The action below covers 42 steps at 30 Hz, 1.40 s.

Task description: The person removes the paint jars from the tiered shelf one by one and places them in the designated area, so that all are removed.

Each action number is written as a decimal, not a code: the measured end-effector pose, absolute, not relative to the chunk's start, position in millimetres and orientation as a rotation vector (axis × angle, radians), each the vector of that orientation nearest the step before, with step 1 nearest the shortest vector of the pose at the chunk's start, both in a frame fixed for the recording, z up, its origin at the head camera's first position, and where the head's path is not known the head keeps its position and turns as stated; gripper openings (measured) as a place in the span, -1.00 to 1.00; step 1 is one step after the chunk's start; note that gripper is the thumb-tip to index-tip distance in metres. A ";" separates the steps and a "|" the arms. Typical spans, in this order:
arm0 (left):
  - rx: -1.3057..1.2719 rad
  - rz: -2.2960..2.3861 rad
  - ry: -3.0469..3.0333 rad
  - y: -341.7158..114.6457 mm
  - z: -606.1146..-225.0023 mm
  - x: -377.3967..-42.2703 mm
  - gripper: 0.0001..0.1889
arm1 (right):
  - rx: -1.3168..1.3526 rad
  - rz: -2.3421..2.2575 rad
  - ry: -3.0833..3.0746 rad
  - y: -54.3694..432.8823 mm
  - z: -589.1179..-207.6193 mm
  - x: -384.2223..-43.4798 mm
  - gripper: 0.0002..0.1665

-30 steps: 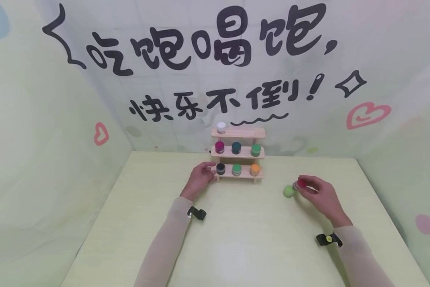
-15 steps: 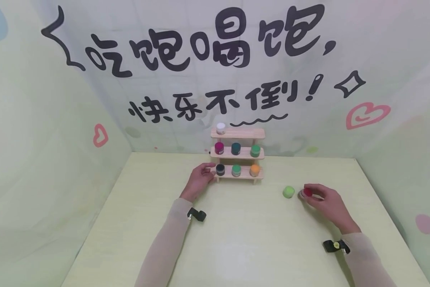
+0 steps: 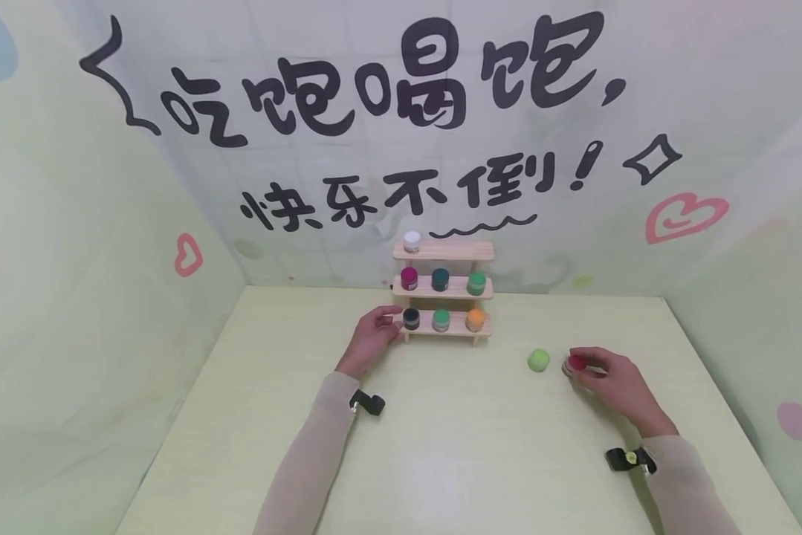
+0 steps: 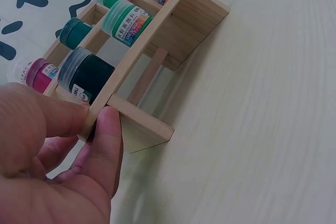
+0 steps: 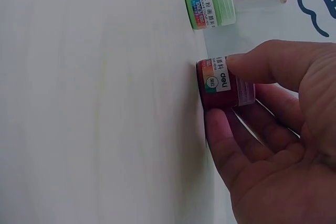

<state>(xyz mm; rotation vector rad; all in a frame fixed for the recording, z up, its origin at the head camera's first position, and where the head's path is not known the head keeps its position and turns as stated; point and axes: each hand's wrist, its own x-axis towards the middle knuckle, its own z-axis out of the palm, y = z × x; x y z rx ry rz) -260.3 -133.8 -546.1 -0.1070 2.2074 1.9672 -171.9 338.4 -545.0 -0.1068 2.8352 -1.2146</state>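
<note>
My right hand holds a red paint jar between thumb and fingers, its base at the tabletop in the head view. Just left of it stands a light green paint jar, apart from the hand. My left hand pinches the left end of the lowest shelf of a small wooden three-tier rack, thumb on top and a finger below. Beside that thumb sits a black-looking paint jar. The same tier carries a green jar and an orange jar.
The middle tier bears a magenta jar, a dark teal jar and a green one. A white jar is at the left of the top tier. Behind the pale table hangs a printed cloth.
My right hand has moved the red jar right and toward me, away from the light green jar, and lowered it to the tabletop. The left hand has stayed on the rack.
</note>
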 end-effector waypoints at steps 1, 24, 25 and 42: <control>-0.106 1.971 2.204 -133.8 -546.2 -260.3 -0.61 | -0.108 -1.215 2.833 338.7 -545.3 -171.8 -0.35; -0.105 2.030 2.142 -130.9 -543.7 -258.0 -0.61 | -0.099 -1.300 2.794 341.8 -523.8 -174.5 -0.30; -0.100 2.029 2.144 -131.1 -543.8 -258.2 -0.61 | -0.104 -1.308 2.800 341.2 -521.6 -175.4 -0.31; -0.086 1.966 2.200 -132.9 -538.9 -259.0 -0.57 | -0.223 -1.529 2.859 290.0 -489.4 -206.3 -0.48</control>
